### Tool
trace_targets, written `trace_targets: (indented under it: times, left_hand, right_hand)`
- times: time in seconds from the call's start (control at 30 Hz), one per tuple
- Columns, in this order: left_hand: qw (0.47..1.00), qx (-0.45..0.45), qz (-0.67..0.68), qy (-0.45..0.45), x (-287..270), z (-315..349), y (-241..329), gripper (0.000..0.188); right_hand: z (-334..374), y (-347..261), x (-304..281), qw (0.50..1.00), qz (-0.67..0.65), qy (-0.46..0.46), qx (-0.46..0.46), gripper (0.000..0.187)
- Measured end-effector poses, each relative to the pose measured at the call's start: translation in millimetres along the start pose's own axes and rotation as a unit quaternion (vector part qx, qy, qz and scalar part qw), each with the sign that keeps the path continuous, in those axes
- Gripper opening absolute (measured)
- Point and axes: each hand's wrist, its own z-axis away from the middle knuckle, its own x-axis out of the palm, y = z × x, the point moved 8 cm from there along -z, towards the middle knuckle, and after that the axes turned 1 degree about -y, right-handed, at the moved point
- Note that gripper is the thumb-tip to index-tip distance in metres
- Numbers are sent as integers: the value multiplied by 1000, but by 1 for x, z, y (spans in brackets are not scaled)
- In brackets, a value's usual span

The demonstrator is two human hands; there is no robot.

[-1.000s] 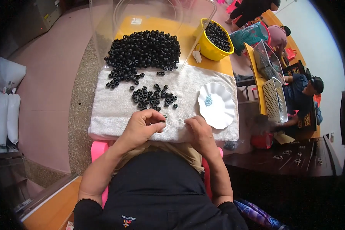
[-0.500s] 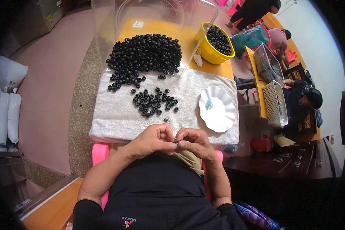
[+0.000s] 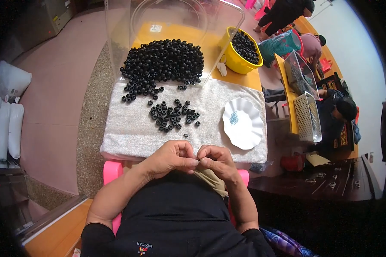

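Beads (image 3: 172,116), black, round and holed, lie in a loose cluster on a white towel (image 3: 128,124) that covers the near part of the yellow tabletop (image 3: 249,78). One lone bead (image 3: 185,135) sits apart from the cluster, on the side nearer the person. Left hand (image 3: 171,159) and right hand (image 3: 218,161) meet at the towel's near edge, close to the body. The grip of each is pinched, thumb to fingers, on a small dark piece (image 3: 199,161) between them; the piece is mostly covered and its form cannot be determined. To the right, a white scalloped plate (image 3: 248,137) rests on the towel, bearing a small patch of bluish bits (image 3: 233,118). Beyond the cluster, a large bead pile (image 3: 165,62) occupies a clear plastic box (image 3: 117,38), partly extending onto the towel. A yellow tub (image 3: 238,65) of black beads stands just beside the box, on its right.
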Motion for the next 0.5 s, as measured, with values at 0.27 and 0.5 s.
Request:
trace_targets:
  times: [0.27,0.5]
  left_hand:
    - [1000,2,-28,-13,2,3,4,17]
    - [1000,5,-25,-10,3,3,8,18]
  right_hand:
    - [-3,1,5,1000,11,0,4,11]
    - [-6,1,7,999,28,30,5,15]
